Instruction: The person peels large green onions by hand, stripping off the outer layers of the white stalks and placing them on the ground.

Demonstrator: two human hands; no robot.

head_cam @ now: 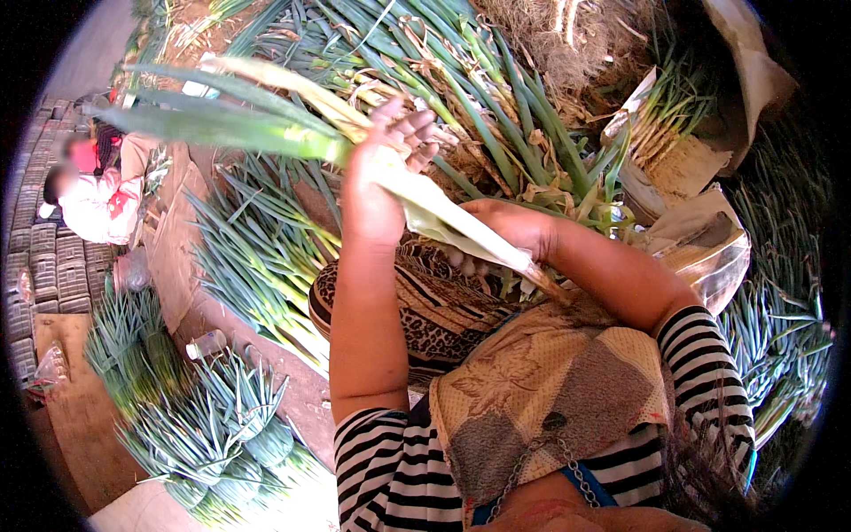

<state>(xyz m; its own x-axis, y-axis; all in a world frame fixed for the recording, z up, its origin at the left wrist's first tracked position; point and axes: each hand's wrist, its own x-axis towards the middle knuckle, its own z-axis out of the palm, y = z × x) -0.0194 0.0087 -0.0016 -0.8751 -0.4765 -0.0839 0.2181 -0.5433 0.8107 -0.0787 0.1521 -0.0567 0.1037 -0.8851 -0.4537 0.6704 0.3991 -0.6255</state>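
A large green onion (459,216) slants across in front of me, its green leaves to the upper left, its roots at my apron. My left hand (392,153) holds the stalk at the base of the leaves, fingers curled loosely and slightly blurred. A loose pale outer layer hangs along the white shaft. Behind that shaft, low over my patterned trousers (432,302), is my right hand (502,226). The stalk partly covers its fingers, so whether they grip anything cannot be told. A checked apron (525,372) covers my front.
A heap of untrimmed green onions (452,86) lies ahead, beside a pile of root waste (545,53). Cleaned onions (266,253) lie at my left, with tied bundles (206,439) and a plastic jar (206,344) beyond. Another person (100,199) sits far left near stacked crates (56,266).
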